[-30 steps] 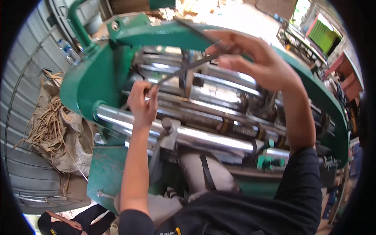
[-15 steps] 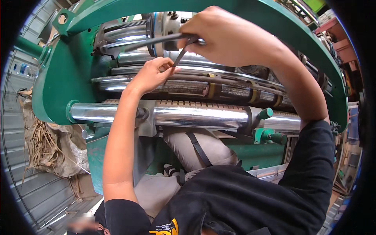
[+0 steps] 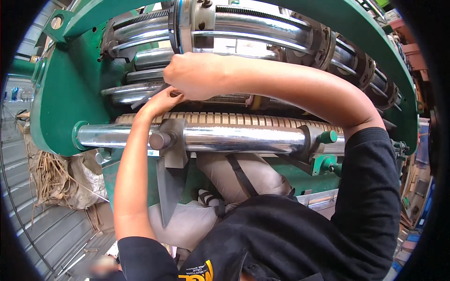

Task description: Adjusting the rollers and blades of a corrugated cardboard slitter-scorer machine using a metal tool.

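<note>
My right hand (image 3: 194, 75) is closed in a fist, back upward, over the machine's inner rollers. A dark bar-like tool (image 3: 141, 101) slants out to the left from beneath this fist; the hand covers most of it. My left hand (image 3: 161, 102) is just below and left of the right one, its fingers curled in a pinch close to the tool. What that pinch holds is hidden. Under both hands runs a slotted, brass-coloured bar (image 3: 220, 118), and in front of it lies a thick polished shaft (image 3: 243, 139).
A green side frame (image 3: 61, 103) bounds the machine on the left. Grey clamp blocks (image 3: 176, 140) with a round knob (image 3: 160, 140) sit on the shaft, and green knobs (image 3: 327, 136) stand farther right. A sack of dry stalks (image 3: 56, 175) leans at the left.
My right hand has moved left and down, bringing the dark tool lower. My left hand has shifted slightly left and down. The view has tilted, showing more of the upper rollers.
</note>
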Demonstrator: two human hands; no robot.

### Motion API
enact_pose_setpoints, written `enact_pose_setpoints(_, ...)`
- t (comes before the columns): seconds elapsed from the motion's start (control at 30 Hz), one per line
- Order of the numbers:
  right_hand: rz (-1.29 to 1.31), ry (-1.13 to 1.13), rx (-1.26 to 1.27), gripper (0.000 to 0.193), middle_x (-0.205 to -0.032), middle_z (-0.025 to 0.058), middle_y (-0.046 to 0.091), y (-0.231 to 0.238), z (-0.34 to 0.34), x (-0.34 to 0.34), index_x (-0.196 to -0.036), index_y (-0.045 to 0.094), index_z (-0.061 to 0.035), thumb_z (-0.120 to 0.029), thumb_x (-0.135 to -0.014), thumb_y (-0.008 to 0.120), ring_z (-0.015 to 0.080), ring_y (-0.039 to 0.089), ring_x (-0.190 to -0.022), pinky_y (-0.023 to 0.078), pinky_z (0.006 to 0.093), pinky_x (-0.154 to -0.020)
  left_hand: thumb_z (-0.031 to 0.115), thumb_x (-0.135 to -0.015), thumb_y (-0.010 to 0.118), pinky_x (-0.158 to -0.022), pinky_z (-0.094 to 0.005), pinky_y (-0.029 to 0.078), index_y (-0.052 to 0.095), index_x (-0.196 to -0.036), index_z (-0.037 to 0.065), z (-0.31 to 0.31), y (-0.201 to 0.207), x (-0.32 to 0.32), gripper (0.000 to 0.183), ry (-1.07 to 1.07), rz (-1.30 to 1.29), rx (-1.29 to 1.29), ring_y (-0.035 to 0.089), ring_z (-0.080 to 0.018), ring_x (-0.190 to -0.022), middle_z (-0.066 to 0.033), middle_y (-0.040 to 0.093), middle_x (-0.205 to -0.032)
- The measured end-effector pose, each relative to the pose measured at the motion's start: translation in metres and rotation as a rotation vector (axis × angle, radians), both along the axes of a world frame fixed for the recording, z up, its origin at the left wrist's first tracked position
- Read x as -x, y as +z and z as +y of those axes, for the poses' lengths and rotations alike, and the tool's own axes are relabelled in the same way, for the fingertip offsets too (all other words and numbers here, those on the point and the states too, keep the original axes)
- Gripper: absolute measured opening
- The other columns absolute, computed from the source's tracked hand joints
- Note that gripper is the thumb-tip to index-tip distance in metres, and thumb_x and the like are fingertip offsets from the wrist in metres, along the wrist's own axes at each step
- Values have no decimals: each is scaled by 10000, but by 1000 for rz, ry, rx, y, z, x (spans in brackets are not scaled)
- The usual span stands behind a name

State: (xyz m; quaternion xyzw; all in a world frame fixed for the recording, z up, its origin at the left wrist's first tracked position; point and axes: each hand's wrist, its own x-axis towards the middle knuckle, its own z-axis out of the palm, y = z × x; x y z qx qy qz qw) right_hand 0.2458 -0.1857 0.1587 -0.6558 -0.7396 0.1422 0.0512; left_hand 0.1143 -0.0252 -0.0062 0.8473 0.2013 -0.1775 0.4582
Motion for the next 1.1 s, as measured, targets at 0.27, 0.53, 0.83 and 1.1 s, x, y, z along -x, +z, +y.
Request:
enact_pose_setpoints(0.27,44,0,79,152,-880,269,718,-49,17,3,-885,727,63,-37,-771,718,413,730,-876,607,441,-773,471,-968,677,-1001,-367,474,633,-1333,39,-3,-41,2,567,34,-17,74,631,-225,-1147,-149,694,-1270)
enact_pose_setpoints(0.53,11,19,120,168,-880,262,719,-58,20,8,-893,720,52,-52,-763,730,413,726,-883,602,449,-791,446,-927,712,-1011,-418,475,624,-1346,86,9,-80,1,559,9,-93,73,622,-280,-1214,-173,671,-1308)
enact_pose_setpoints(0.83,38,24,59,149,-870,251,720,-63,20,9,-872,721,45,-43,-752,716,412,723,-878,600,451,-777,370,-904,723,-985,-419,493,655,-1280,55,0,-44,-2,495,6,-87,28,638,-254,-1169,-191,697,-1251)
enact_pose_setpoints(1.1,1,35,25,151,-869,228,731,-70,31,17,-869,738,21,-44,-733,730,391,732,-879,603,448,-774,266,-916,692,-961,-400,498,671,-1219,29,13,-53,2,385,-74,-146,34,629,-225,-1155,-209,702,-1225)
